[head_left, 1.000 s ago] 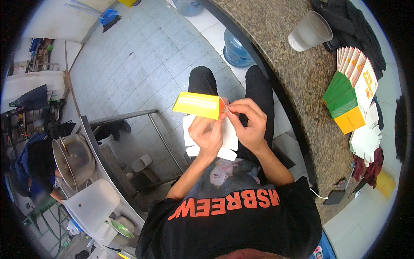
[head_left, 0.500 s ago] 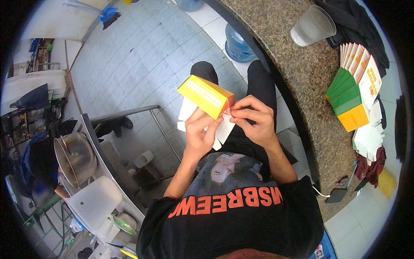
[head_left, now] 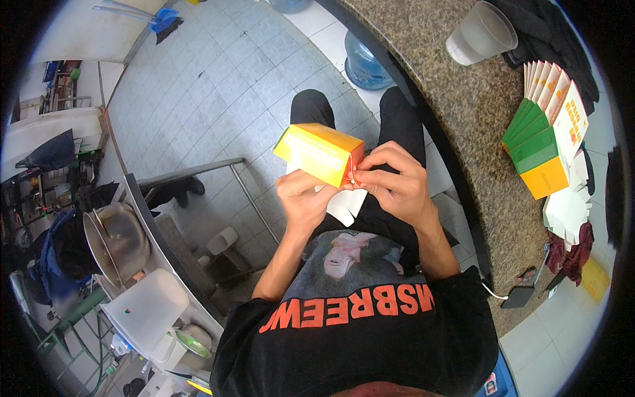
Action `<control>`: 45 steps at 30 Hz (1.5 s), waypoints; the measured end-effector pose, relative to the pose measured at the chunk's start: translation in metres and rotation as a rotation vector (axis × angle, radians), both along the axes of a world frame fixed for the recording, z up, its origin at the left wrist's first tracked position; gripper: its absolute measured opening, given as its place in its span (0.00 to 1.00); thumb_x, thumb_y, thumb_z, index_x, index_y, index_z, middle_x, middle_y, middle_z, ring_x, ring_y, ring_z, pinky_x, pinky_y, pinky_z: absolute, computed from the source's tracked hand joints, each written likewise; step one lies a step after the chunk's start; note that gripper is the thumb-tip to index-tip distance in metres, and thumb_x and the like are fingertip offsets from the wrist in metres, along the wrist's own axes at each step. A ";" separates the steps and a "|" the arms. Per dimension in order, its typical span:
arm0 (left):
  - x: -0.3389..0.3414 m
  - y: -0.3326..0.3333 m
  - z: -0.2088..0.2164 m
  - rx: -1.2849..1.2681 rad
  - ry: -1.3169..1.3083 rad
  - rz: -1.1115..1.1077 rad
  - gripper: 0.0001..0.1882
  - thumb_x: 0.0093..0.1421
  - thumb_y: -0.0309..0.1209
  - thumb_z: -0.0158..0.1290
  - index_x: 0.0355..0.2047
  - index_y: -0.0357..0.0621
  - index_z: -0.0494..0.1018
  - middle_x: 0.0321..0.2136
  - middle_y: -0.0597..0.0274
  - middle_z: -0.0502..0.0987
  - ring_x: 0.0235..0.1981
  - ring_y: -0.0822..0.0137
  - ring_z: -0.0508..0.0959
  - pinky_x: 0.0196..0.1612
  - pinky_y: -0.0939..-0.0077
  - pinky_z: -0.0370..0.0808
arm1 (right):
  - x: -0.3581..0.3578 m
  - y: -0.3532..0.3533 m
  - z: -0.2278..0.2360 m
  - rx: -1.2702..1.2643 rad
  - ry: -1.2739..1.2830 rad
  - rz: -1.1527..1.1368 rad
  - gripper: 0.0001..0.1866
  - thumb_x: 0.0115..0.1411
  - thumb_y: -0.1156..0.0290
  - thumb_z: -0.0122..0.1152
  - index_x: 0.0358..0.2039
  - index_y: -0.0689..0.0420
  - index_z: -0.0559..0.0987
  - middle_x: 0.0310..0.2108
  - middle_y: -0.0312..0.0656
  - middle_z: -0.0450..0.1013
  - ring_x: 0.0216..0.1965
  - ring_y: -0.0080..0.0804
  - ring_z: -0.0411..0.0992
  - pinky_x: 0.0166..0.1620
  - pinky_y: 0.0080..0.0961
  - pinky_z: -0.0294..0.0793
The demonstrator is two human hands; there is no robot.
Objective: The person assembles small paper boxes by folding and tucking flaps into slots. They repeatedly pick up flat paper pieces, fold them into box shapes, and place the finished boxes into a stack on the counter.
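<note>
Over my lap I hold a partly folded cardboard box (head_left: 314,153), yellow with an orange end and white inner flaps (head_left: 345,206). My left hand (head_left: 303,202) grips it from below, fingers partly hidden under the carton. Against the orange end, my right hand (head_left: 397,182) pinches a thin white string (head_left: 351,169) that runs along that face. Both hands' fingertips nearly meet there. On the counter to the right lies a fanned stack of flat cartons (head_left: 539,149) in green, yellow, white and orange, apart from my hands.
The speckled stone counter (head_left: 456,119) curves along my right, bearing a translucent plastic cup (head_left: 481,34), white cut card pieces (head_left: 567,208) and a phone (head_left: 517,297) on a cable. A blue water jug (head_left: 366,63) stands below. On the left are a large metal pot (head_left: 118,245) and metal rail (head_left: 192,171).
The box has tipped slightly and dropped a little, with its orange end turned nearer my right hand. My left fingers have shifted further beneath it. The right hand keeps its pinch on the string.
</note>
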State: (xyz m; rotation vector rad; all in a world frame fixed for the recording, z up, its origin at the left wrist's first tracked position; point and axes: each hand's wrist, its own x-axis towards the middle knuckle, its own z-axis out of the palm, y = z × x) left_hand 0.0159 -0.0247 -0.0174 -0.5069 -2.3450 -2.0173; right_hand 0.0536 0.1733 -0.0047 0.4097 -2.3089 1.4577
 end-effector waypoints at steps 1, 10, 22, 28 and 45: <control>0.000 -0.001 -0.003 -0.017 -0.012 -0.001 0.10 0.47 0.20 0.72 0.32 0.40 0.87 0.30 0.60 0.87 0.31 0.72 0.84 0.36 0.79 0.77 | 0.000 0.000 0.002 0.019 0.008 -0.001 0.12 0.48 0.77 0.76 0.36 0.58 0.86 0.33 0.38 0.77 0.36 0.36 0.75 0.38 0.29 0.76; 0.003 -0.008 -0.031 0.188 -0.199 -0.035 0.15 0.55 0.22 0.68 0.44 0.39 0.82 0.42 0.59 0.83 0.42 0.69 0.81 0.47 0.70 0.78 | -0.002 -0.002 -0.001 -0.125 -0.006 -0.039 0.09 0.51 0.76 0.74 0.35 0.57 0.86 0.37 0.40 0.81 0.38 0.38 0.78 0.41 0.30 0.77; 0.017 0.006 -0.024 -0.110 0.323 0.114 0.16 0.56 0.21 0.66 0.46 0.35 0.80 0.45 0.54 0.83 0.46 0.63 0.82 0.52 0.68 0.76 | -0.006 0.001 0.004 -0.010 0.118 -0.056 0.09 0.52 0.79 0.72 0.34 0.60 0.82 0.36 0.42 0.78 0.39 0.41 0.78 0.42 0.33 0.78; 0.030 0.021 -0.014 0.078 0.206 0.206 0.16 0.50 0.17 0.70 0.41 0.36 0.84 0.40 0.54 0.85 0.41 0.61 0.84 0.49 0.68 0.77 | -0.005 -0.005 0.001 -0.025 0.128 -0.059 0.10 0.52 0.79 0.71 0.35 0.60 0.80 0.38 0.43 0.78 0.39 0.44 0.77 0.42 0.35 0.78; 0.024 0.019 -0.013 0.026 0.236 0.141 0.16 0.54 0.19 0.68 0.44 0.34 0.83 0.43 0.55 0.84 0.44 0.65 0.82 0.51 0.69 0.77 | 0.001 0.005 -0.001 0.103 0.158 0.019 0.16 0.46 0.79 0.71 0.38 0.59 0.82 0.41 0.43 0.76 0.42 0.45 0.76 0.45 0.37 0.77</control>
